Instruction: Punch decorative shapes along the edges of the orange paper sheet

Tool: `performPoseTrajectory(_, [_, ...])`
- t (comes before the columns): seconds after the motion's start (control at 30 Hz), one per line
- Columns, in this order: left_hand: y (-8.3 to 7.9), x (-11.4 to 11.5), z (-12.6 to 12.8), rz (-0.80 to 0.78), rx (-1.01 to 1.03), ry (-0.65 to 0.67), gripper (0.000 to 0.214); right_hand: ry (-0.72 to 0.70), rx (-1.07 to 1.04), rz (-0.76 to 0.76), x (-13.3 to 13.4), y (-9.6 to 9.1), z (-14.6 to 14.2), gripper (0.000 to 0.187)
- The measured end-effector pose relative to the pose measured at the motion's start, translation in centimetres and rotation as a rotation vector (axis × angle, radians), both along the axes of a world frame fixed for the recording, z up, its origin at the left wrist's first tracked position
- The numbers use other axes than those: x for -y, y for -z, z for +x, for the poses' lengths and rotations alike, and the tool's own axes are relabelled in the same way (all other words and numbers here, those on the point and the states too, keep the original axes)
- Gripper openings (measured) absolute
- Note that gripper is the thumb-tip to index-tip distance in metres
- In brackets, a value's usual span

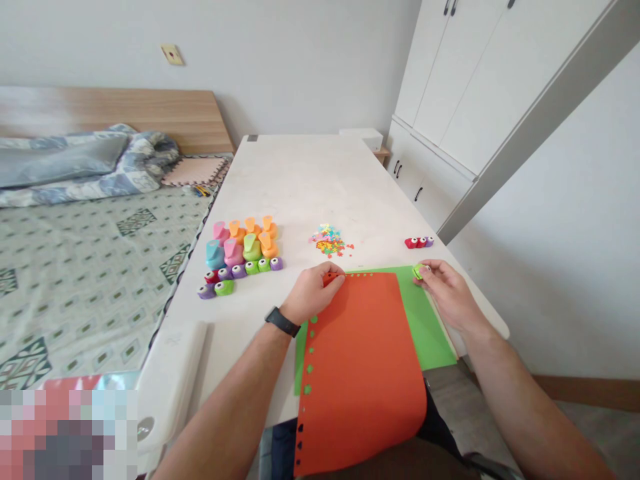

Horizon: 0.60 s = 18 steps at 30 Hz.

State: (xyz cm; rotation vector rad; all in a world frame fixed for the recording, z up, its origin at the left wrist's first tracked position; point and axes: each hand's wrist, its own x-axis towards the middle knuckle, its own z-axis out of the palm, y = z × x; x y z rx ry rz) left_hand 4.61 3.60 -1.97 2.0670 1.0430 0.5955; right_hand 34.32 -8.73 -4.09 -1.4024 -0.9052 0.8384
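- Orange sheet (363,360) lies on a green sheet (425,327) between both hands, its near end hanging off the table (300,180) edge toward the person; a row of punched holes runs down its left edge.
- Left hand (313,293) rests at the sheet's top left corner, fingers curled around a small red punch (330,276) on that corner.
- Right hand (447,290) sits at the green sheet's top right corner, fingertips pinching a small green punch (419,271).
- Just beyond the right hand: three small punches (419,242), two red and one purple.
- Ahead, between the hands: a confetti pile (329,241).
- Left of the left hand: a cluster of coloured punches (243,257).
- Nothing stands between hands and sheet.
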Motion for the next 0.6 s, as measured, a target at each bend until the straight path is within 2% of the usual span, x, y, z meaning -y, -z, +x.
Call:
performPoseTrajectory(0.33, [0.09, 0.12, -0.01, 0.036, -0.004, -0.015, 0.023, -0.024, 0.117, -0.037, -0.09, -0.51, -0.23, 0.037])
performPoseTrajectory(0.6, [0.27, 0.06, -0.09, 0.092, -0.007, 0.044, 0.021, -0.046, 0.151, -0.065, -0.23, -0.14, -0.04, 0.038])
